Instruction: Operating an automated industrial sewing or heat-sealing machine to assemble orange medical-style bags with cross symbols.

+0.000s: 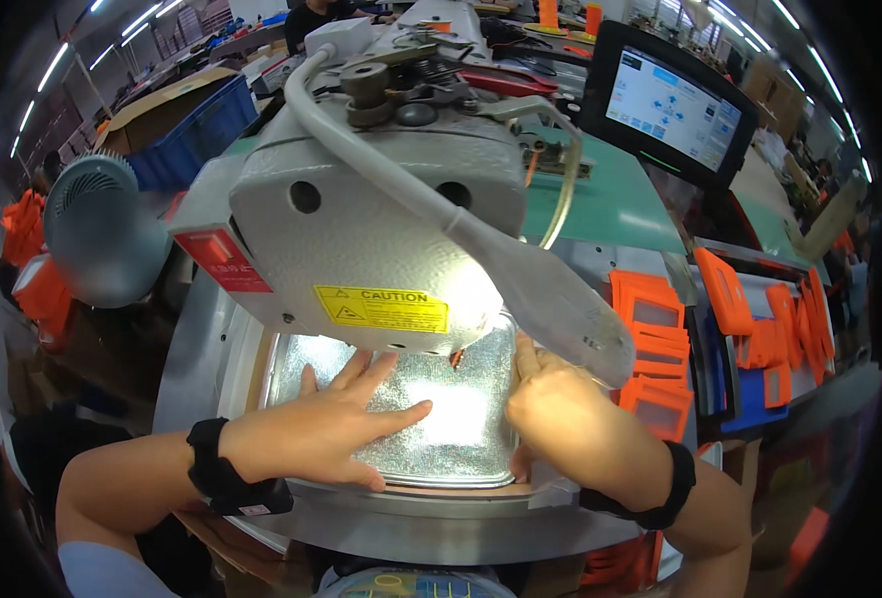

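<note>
A silver, foil-like rectangular panel [411,460] with a raised border lies flat beneath the head of a grey industrial sewing machine [351,224]. My left hand [316,431] rests on its left part, palm down and fingers spread, holding nothing. At the panel's right edge, my right hand [556,407] is closed with its fingers curled. The fingertips are partly hidden, so what they grip, if anything, cannot be made out. A grey lamp [571,309] on a bent arm hangs just above this hand. Its light glares off the panel's middle.
Orange pouches with mesh windows [653,349] are stacked to the right. More orange pieces [725,289] lie in a tray beyond them. A control screen [670,105] stands at the back right. On the left are a round fan [107,229] and a blue crate [192,130].
</note>
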Demonstrator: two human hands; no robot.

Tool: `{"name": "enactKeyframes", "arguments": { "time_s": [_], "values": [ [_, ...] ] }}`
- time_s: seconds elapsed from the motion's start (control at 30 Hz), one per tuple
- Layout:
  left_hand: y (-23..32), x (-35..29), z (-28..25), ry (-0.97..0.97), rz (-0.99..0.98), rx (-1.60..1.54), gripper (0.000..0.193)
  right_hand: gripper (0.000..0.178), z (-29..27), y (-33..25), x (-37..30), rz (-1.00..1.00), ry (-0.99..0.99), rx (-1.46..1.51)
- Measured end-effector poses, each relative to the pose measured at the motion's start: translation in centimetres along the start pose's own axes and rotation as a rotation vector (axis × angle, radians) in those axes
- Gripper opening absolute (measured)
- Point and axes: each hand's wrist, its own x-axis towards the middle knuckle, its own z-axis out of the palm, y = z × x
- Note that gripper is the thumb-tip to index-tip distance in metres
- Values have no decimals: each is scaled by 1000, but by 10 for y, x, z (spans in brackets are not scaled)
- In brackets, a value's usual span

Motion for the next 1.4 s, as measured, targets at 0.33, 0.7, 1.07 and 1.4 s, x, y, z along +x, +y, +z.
{"name": "enactKeyframes", "arguments": {
  "time_s": [0.33,0.7,1.07,1.4],
  "values": [
    [-1,-1,8,18,-33,-88,95,109,-10,-6,9,71,-71,-119],
    [7,5,13,60,-130,-115,92,81,-18,-9,15,104,-157,-105],
    [4,10,16,106,-60,-124,91,57,7,5,2,48,142,-25],
    [4,4,8,98,-44,-183,91,26,-21,-9,3,293,-464,236]
  ]
}}
